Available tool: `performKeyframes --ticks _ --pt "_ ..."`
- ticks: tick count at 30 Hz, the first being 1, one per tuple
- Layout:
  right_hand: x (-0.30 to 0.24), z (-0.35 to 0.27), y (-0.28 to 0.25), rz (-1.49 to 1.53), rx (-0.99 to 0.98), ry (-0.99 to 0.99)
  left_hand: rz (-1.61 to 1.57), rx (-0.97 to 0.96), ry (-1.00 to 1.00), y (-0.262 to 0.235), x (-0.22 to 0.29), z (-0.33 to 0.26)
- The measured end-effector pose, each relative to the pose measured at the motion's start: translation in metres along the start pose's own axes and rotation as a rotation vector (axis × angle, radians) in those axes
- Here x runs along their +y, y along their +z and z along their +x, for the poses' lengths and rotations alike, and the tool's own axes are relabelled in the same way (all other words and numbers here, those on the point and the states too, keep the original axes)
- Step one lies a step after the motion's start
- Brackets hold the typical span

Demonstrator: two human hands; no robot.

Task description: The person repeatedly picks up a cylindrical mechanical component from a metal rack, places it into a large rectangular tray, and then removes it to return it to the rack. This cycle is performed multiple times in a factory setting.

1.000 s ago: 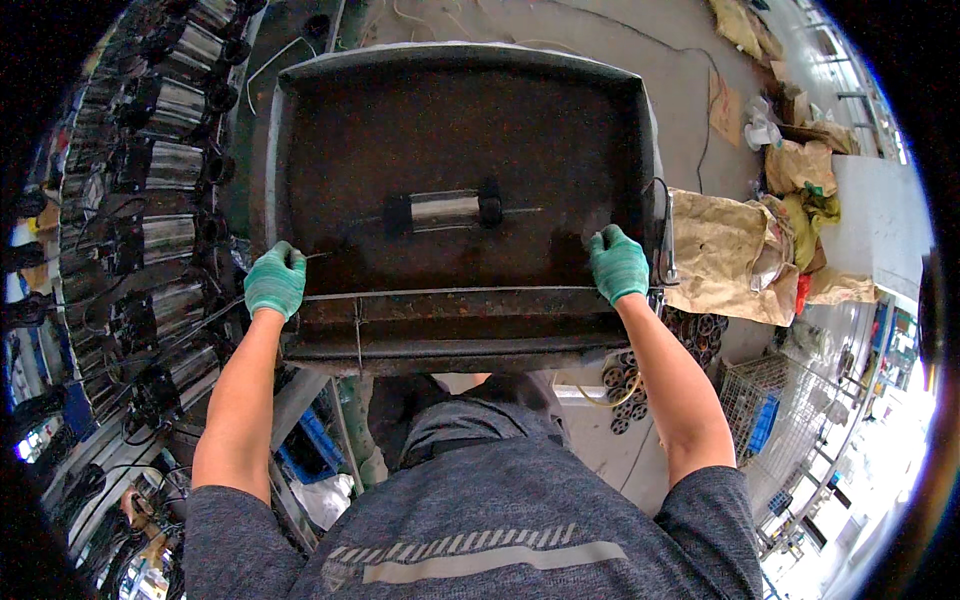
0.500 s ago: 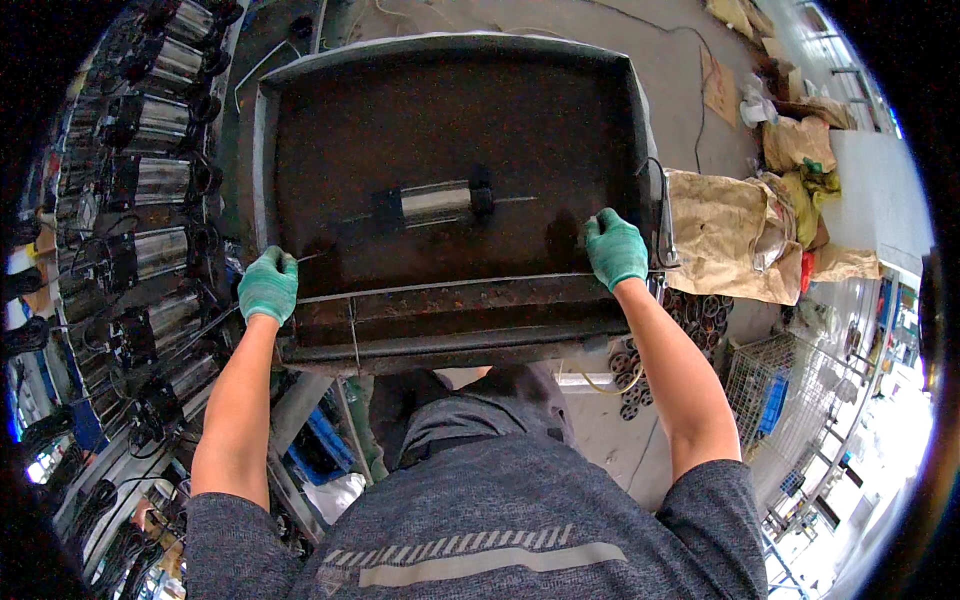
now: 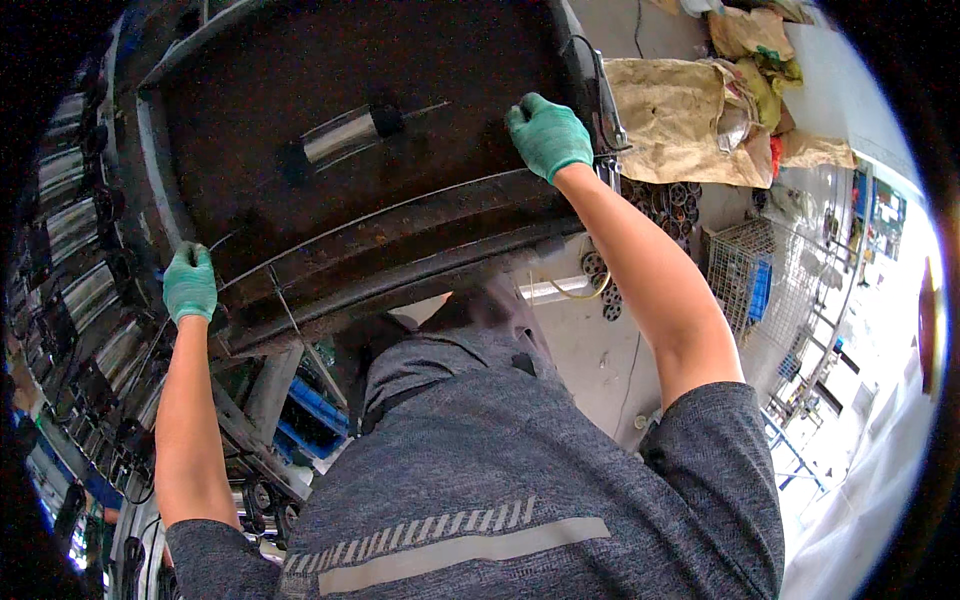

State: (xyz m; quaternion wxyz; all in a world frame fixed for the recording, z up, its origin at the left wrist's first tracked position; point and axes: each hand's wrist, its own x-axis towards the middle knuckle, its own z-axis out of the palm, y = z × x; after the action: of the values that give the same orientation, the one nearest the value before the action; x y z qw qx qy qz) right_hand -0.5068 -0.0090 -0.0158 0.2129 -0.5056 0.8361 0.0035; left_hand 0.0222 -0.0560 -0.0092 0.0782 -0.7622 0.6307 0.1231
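Both my hands wear green knit gloves. My left hand (image 3: 190,283) is closed at the near left corner of a large dark trough (image 3: 153,130), with a thin rod (image 3: 229,238) seeming to stick out of its fingers. My right hand (image 3: 550,135) is over the trough's right side, fingers curled; whatever they hold, if anything, is hidden. Between and beyond my hands, a silver cylinder (image 3: 339,136) with black ends and a thin shaft shows inside the trough, apart from both hands. Its left end fades into the dark; I cannot tell how deep it sits.
Rows of similar silver cylinders (image 3: 75,245) with black ends line the left. A cable (image 3: 602,95) hangs at the trough's right edge. To the right are brown paper sacking (image 3: 670,110), black ring-shaped parts (image 3: 675,210) and a wire basket (image 3: 742,265). Blue bins (image 3: 310,420) stand below left.
The view has shifted and tilted, so the trough, the cylinder and both hands appear farther left, and the right side sits higher. Both hands keep about the same places along the trough.
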Motion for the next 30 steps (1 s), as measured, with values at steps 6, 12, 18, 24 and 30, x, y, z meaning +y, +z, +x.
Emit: performKeyframes --ticks 6,12,18,24,30 --pt "-0.001 -0.001 -0.002 0.004 -0.017 -0.002 -0.01 0.024 0.006 0.004 -0.002 0.001" --pt "-0.001 -0.002 -0.002 0.033 -0.025 0.005 0.001 -0.02 -0.005 -0.006 0.008 -0.006" --pt "-0.005 -0.004 -0.005 0.004 -0.018 0.003 -0.026 -0.01 -0.008 -0.004 0.006 -0.004" --pt "-0.004 -0.004 -0.003 0.009 -0.021 0.003 -0.021 -0.004 -0.002 -0.006 0.007 -0.005" --pt "-0.001 -0.003 0.0 0.002 -0.012 -0.013 -0.025 0.0 0.011 -0.009 0.01 -0.007"
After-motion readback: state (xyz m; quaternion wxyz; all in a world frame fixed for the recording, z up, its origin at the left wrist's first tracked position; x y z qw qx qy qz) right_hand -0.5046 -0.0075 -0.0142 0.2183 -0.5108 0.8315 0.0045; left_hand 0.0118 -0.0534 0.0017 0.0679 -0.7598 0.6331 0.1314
